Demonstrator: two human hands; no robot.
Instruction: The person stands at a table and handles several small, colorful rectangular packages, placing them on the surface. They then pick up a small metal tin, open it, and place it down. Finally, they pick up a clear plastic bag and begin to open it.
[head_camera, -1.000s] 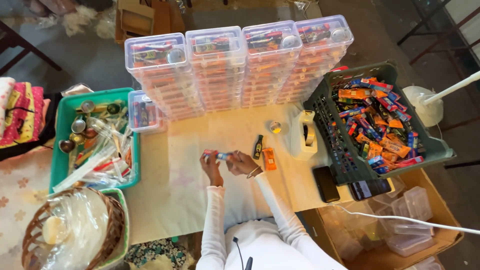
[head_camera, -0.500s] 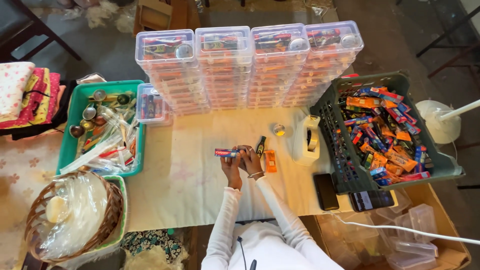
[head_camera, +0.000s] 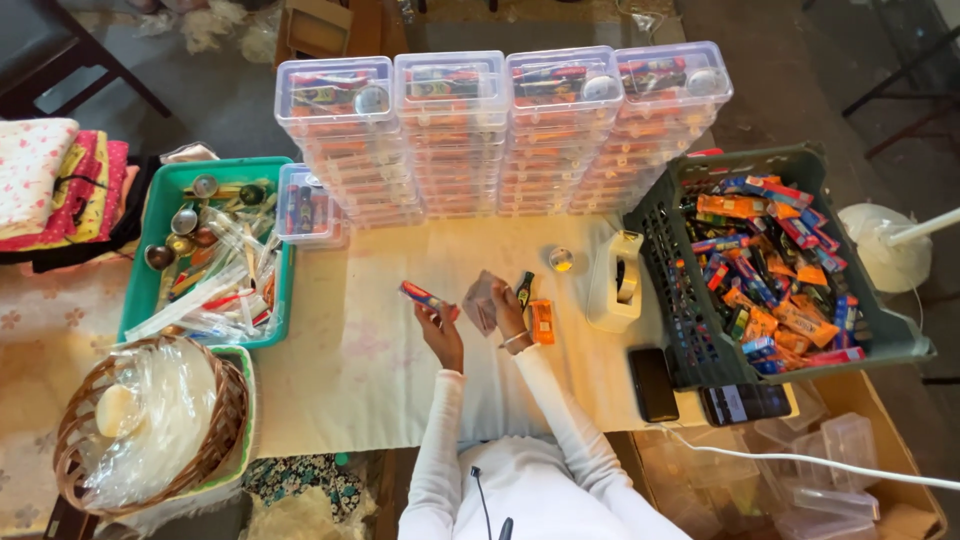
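My left hand (head_camera: 442, 330) holds a small red and blue packet (head_camera: 422, 296) raised over the cream table cloth (head_camera: 350, 360). My right hand (head_camera: 503, 308) pinches a small clear plastic bag (head_camera: 481, 300) just right of the packet. A dark little bottle (head_camera: 524, 288) and an orange packet (head_camera: 542, 321) lie on the cloth beside my right hand. Both sleeves are white.
Four stacks of clear lidded boxes (head_camera: 500, 130) line the table's far edge. A green tray (head_camera: 150, 260) of spoons and wrapped items sits left, a wicker basket (head_camera: 70, 450) below it. A dark crate (head_camera: 680, 300) of colourful packets, a tape dispenser (head_camera: 617, 283) and two phones (head_camera: 652, 383) are right.
My left hand has pulled the red and blue packet away to the left, and the clear bag now shows in my right hand. The view has shifted slightly.
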